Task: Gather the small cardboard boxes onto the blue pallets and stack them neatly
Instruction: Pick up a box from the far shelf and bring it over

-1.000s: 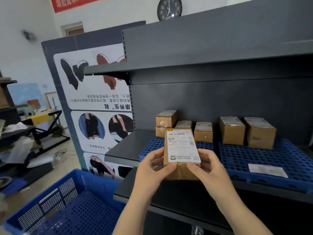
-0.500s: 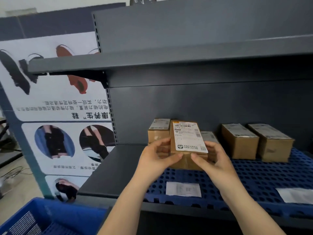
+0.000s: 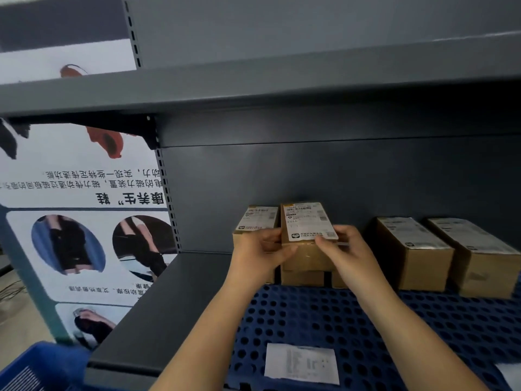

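Step in hand: placing a labelled cardboard box (image 3: 308,238) on top of a lower box (image 3: 301,277) at the back of the blue pallet (image 3: 324,314), seemingly as a second tier.
Left hand (image 3: 260,249): fingers curled on the box's left side, gripping it.
Right hand (image 3: 345,249): thumb and fingers pinching the box's right front corner.
Box position: just beside the left stack (image 3: 255,225), apparently resting on the box below; full contact cannot be told.
Next move: likely square its edges with the box below, then let go.
Around: two side boxes (image 3: 442,255) to the right; a paper slip (image 3: 301,364) on the pallet; blue crate (image 3: 33,368) below left.
In the way: nothing obvious; the upper shelf (image 3: 253,83) limits stack height.
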The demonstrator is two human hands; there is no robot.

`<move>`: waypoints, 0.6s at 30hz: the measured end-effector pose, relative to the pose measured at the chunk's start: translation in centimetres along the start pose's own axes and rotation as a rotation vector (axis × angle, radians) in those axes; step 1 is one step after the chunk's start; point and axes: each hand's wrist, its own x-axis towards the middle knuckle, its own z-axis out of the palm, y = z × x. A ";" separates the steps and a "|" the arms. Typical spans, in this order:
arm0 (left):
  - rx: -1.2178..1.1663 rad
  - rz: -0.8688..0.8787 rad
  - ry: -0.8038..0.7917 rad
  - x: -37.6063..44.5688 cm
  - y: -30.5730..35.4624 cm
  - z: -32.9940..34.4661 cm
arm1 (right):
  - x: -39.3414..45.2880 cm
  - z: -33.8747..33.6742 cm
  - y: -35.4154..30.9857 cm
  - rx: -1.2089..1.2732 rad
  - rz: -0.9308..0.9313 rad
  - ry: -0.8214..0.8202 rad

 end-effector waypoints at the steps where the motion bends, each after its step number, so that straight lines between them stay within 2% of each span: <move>1: 0.005 0.008 0.001 0.2 -0.1 0.1 | 0.3 0.0 0.2 -0.015 0.000 -0.010; 7: 0.115 -0.041 0.061 0.8 -2.1 1.6 | 2.3 0.6 1.6 -0.203 -0.005 -0.061; 13: 0.258 0.029 0.264 1.4 -3.7 2.5 | 3.6 1.5 3.0 -0.278 -0.001 -0.092; 18: 0.276 0.078 0.318 1.6 -4.2 2.8 | 4.5 2.0 3.3 -0.323 0.001 -0.066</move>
